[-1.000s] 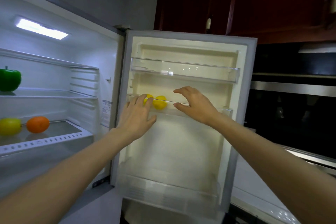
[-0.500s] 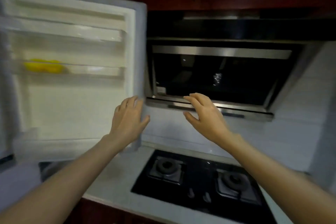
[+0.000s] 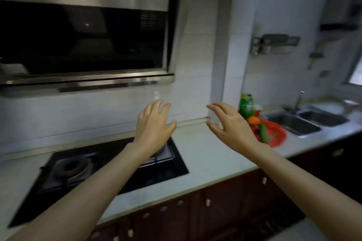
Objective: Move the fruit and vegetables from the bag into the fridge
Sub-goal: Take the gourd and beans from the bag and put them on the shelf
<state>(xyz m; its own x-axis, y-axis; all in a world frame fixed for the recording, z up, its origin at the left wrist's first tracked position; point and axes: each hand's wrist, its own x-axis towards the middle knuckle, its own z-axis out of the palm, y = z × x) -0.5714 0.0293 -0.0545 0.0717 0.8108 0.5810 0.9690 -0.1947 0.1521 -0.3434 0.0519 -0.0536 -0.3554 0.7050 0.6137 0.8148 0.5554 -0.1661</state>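
The left hand (image 3: 153,123) is held up over the black glass stove top (image 3: 176,166). Its fingers are spread wide and it holds nothing. The right hand (image 3: 231,125) is held up over the pale stone counter (image 3: 201,154). It is open too, with the fingers a little curled, and it is empty.

Just past the right hand lies the thin red plastic bag (image 3: 274,133), on the counter near the shiny metal sink (image 3: 293,123). The bag is open and lies flat and loose. In it I can see a long green cucumber (image 3: 263,132) and a round orange fruit (image 3: 254,120). The picture is blurry, so I cannot tell if more food is hidden under the red plastic. A green plastic bottle (image 3: 245,105) stands behind the bag, by the wall.

I think the cucumber is firm and smooth, and not heavy. One hand around its middle should hold it well. It may be a bit slippery. The orange fruit looks round and could roll off, so cupping it in the palm seems best. The bag is soft and floppy. It could slide or cling when something is pulled out, so the other hand may need to hold it down.

The fridge is not in view here.
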